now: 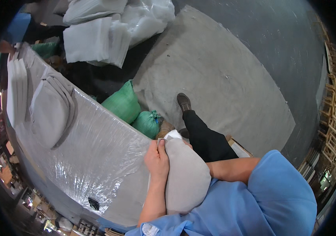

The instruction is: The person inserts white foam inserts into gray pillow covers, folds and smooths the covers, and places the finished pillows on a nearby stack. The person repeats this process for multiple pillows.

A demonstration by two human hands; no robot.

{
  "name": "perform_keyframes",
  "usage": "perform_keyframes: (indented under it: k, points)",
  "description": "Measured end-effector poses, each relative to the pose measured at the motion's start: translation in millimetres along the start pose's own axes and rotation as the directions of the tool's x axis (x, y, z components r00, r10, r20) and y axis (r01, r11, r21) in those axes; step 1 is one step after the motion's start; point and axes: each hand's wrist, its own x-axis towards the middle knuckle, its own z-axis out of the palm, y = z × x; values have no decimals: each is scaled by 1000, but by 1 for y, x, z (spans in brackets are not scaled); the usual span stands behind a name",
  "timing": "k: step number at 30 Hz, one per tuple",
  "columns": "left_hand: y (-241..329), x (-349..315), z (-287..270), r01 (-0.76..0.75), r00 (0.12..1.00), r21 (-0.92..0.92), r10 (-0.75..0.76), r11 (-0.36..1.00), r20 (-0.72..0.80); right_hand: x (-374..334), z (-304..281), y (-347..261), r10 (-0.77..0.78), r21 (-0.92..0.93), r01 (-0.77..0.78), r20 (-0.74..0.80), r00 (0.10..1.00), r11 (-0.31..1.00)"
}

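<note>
A rounded grey seat cushion (187, 173) stands against my body at the table's near right end. My left hand (158, 159) is closed on its far left edge, thumb on top. Behind the cushion, most of my right hand (188, 144) is hidden; a bit of it shows at the far end, gripping there beside a white piece of padding (173, 135). Exactly how its fingers lie cannot be seen. To the left, several similar grey cushions (50, 112) lie stacked on the table (93, 145), which is covered in shiny transparent film.
A small black object (93, 203) lies near the table's left edge. Green sacks (122, 103) sit beyond the table. White foam sheets (87, 39) are piled farther back. A grey cloth (219, 74) covers the floor. Wooden chair frames (333, 114) line the right. Another person's hand (6, 46) shows far left.
</note>
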Motion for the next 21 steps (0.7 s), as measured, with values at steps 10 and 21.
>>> perform_keyframes:
  k: [10, 21]
  points:
    - [-25, -6, -3, -138, 990, -101, 137, 985, -21, 19, -35, -53, 107, 95, -105, -13, 994, 990]
    - [-20, -18, -2, -316, 943, 100, 324, 944, -80, 88, -99, -135, -164, 1, 206, 611, 775, 979]
